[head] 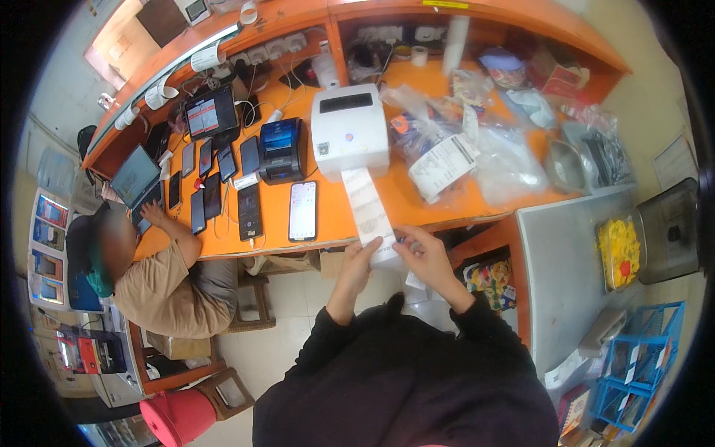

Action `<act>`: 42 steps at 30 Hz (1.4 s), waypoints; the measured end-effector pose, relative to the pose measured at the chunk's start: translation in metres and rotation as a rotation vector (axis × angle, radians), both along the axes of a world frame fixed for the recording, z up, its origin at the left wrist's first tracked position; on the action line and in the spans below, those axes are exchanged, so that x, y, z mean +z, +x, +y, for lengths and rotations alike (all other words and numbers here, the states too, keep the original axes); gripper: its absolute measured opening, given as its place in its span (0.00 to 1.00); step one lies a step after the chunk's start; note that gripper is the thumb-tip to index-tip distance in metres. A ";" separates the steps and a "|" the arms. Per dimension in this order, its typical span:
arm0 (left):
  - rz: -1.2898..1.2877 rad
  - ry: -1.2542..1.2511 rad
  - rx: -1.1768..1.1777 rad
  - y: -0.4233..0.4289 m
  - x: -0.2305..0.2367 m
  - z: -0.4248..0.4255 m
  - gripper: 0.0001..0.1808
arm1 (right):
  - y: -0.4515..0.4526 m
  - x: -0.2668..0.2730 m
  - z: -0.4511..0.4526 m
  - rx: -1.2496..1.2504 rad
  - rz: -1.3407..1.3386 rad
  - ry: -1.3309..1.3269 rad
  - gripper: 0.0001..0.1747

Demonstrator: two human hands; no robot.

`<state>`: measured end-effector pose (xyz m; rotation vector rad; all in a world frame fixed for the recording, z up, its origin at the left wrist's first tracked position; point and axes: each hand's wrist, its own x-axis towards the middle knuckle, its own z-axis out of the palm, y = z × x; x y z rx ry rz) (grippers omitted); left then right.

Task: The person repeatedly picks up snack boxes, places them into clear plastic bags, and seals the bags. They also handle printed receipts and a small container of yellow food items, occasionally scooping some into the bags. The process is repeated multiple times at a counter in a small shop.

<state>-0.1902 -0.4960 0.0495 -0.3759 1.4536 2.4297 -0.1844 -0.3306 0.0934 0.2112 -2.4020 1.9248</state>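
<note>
A long strip of printed paper labels [366, 207] runs out of the front of a white label printer [350, 134] and over the edge of the orange counter. My left hand [354, 271] pinches the left edge of the strip between thumb and fingers. On the opposite edge, my right hand [425, 254] grips the same strip, its thumb near a dark printed line. Both hands are just in front of the counter edge. Below them more of the paper hangs down, partly hidden by my hands. A smartphone with a lit screen [303, 211] lies left of the strip.
Left of the printer stand a small black receipt printer [281, 151], several phones and a tablet [211, 112]. A person [167, 290] sits typing at a laptop [137, 173]. Plastic-wrapped parcels [441, 162] lie to the right, beside a grey side table [564, 268] holding a food container [619, 254].
</note>
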 end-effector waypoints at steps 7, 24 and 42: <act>0.036 0.107 0.058 -0.002 -0.018 -0.004 0.19 | -0.013 -0.024 -0.003 0.033 0.345 0.254 0.12; 1.059 -0.739 0.111 -0.029 -0.014 0.125 0.27 | 0.215 -0.076 0.172 -0.281 -0.338 0.267 0.14; 1.786 -0.429 -1.305 0.311 -0.082 0.550 0.35 | 0.493 -0.042 0.319 -1.282 -0.271 -0.460 0.11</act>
